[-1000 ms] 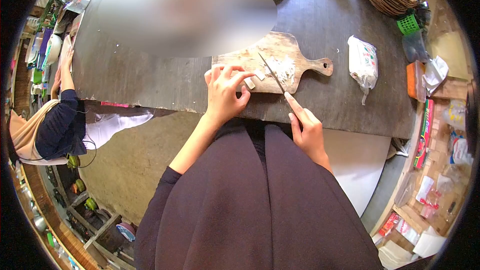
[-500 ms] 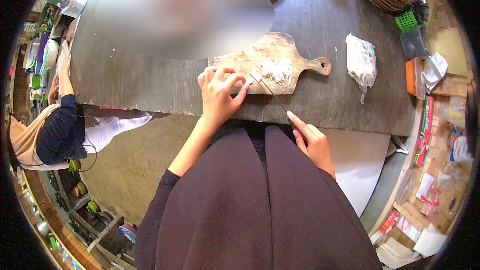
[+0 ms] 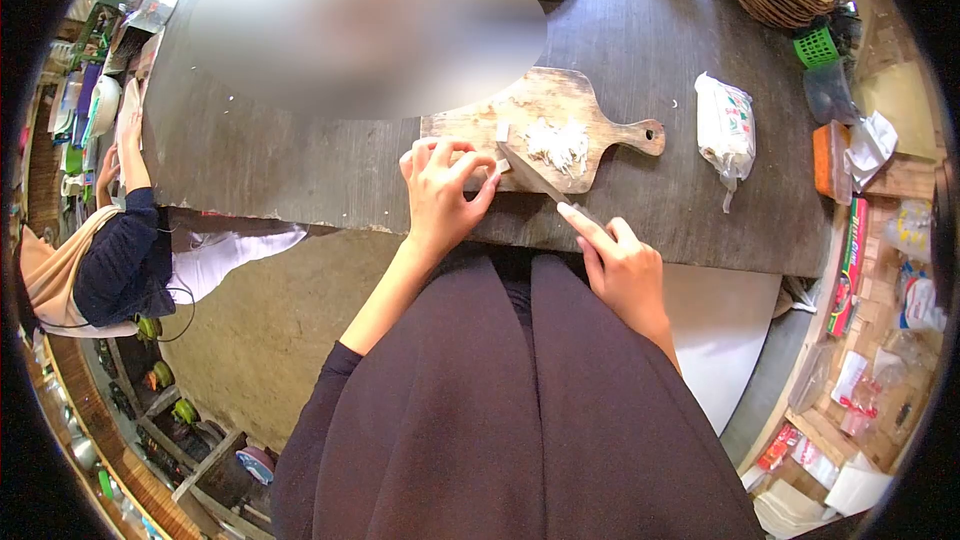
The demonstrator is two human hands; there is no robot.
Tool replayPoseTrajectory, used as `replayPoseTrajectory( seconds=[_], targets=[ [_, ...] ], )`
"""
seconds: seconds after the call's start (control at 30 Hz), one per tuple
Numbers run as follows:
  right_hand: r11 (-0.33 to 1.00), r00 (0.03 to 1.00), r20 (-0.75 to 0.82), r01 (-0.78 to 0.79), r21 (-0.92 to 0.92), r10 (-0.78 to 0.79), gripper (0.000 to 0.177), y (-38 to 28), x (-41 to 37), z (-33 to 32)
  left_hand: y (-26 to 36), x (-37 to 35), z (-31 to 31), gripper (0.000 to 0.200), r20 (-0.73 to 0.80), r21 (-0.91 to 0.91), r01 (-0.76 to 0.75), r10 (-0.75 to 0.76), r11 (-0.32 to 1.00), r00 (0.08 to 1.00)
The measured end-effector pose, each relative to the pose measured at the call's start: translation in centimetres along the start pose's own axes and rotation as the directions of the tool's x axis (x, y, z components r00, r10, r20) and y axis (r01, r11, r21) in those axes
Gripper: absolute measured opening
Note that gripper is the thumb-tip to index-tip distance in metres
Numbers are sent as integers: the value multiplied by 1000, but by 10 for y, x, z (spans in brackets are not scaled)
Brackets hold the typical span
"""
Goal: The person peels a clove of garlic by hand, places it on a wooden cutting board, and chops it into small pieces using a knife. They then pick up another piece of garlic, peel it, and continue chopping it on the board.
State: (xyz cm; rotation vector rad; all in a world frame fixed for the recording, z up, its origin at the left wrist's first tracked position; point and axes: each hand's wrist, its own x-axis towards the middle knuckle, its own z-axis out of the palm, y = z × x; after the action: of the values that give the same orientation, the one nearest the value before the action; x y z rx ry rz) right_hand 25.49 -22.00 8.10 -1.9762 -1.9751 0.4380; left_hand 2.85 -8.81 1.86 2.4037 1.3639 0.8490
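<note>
- Currently, head view: left hand curled over cutting board, grip narrow, fingertips pinching pale piece near the board's front edge.
- Right hand: grip closed round knife, blade just beside the piece.
- Pale shreds right of blade; board on counter.

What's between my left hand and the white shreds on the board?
In the head view: small pale pieces near your left hand, then the knife blade.
</note>
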Motion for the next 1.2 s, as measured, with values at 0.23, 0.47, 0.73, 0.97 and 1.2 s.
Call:
replayPoseTrajectory(
  seconds=[0.23, 0.47, 0.73, 0.97, 1.2],
  targets=[
    [980, 999, -41, -20, 200, 29, 49, 1, 7, 5, 3, -2, 3, 18, -26, -13, 29, -29, 999, 999],
    [957, 997, -8, -76, 281, 82, 52, 8, -21, 19, 7, -1, 14, 17, -91, -34, 35, -38, 999, 995],
    [957, 993, -21, -108, 268, 118, 53, -3, -31, 34, 10, -1, 14, 14, -115, -48, 75, -80, 996, 990],
    [944, 992, -70, -79, 321, 107, 52, 0, -29, 32, 6, -5, 17, 14, -151, -82, 67, -79, 994, 985],
    [939, 991, -12, -125, 320, 136, 53, -7, -29, 31, 6, -5, 17, 15, -143, -58, 47, -55, 997, 988]
  ],
)
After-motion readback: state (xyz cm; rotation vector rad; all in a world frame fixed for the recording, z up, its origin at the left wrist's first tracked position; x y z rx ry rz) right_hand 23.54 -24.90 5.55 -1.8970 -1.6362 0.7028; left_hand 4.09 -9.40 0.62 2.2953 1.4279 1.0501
